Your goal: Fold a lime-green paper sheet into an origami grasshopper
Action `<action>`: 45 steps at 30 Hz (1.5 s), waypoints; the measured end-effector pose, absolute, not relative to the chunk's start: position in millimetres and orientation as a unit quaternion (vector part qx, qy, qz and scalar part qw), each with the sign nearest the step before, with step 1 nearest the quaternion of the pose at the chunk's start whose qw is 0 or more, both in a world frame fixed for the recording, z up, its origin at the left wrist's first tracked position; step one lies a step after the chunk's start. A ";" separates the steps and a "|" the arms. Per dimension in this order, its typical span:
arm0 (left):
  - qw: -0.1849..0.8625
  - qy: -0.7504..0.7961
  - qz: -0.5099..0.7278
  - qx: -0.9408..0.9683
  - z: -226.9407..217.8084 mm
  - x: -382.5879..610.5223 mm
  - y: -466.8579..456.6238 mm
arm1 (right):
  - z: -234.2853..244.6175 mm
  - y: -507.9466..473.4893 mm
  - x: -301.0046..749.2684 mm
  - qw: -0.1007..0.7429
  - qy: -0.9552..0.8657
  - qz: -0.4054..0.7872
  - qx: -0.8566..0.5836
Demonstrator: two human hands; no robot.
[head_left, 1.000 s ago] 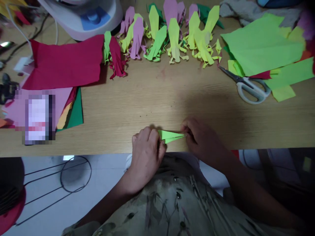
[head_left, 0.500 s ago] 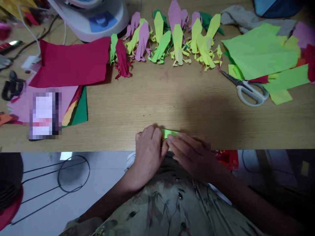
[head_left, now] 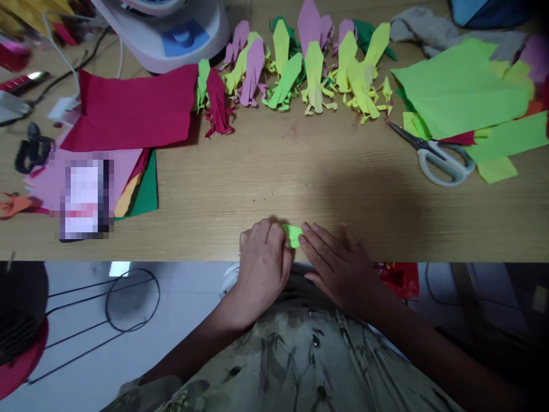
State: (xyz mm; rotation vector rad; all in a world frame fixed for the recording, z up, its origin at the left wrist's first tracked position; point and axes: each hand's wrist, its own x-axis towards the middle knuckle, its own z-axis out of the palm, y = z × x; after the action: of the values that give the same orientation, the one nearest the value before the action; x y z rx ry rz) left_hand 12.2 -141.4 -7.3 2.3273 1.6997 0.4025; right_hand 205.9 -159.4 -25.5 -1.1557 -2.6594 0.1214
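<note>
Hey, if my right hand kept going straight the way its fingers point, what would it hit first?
The light green paper, whose near end the right hand's fingertips already seem to touch. Beyond it, the left hand looks close to that line, though depth is unclear.

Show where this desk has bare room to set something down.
Bare wood spans the middle, between the multicoloured cut-paper figures and the folded lime-green paper in the left hand. Another patch runs from the right hand to the white-handled metal scissors. Crowded: the back, left around the rectangular crimson paper, far right under lime-green paper sheets.
</note>
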 end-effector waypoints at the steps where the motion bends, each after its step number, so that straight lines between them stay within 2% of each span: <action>1: 0.113 0.581 0.142 0.793 -7.9 12.4 -141.6 | -25.4 -159.6 205.4 0.118 -0.909 0.044 -0.398; 10: 0.102 0.582 0.146 0.793 -12.0 10.6 -143.7 | -24.3 -165.6 194.9 0.125 -0.888 0.064 -0.437; 19: 0.192 0.548 0.204 0.789 -7.5 -4.8 -147.3 | -28.8 -167.9 192.6 0.131 -0.886 0.054 -0.441; 25: 0.216 0.505 0.248 0.798 -7.1 -17.2 -154.7 | -29.0 -169.6 190.7 0.132 -0.885 0.050 -0.444; 32: 0.161 0.446 0.255 0.843 -14.4 -35.2 -164.7 | -27.4 -170.9 189.1 0.125 -0.886 0.044 -0.444; 38: 0.076 0.406 0.212 0.885 -16.9 -41.1 -169.8 | -27.8 -170.8 188.1 0.127 -0.886 0.047 -0.444; 45: 0.062 0.404 0.179 0.895 -27.4 -45.3 -178.5 | -29.4 -171.4 187.6 0.129 -0.884 0.040 -0.448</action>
State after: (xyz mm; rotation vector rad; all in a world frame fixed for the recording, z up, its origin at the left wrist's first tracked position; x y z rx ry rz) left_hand -45.3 -178.5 -27.4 2.7050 1.2218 0.5398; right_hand 187.6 -171.4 -29.4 -1.3020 -2.5703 0.1166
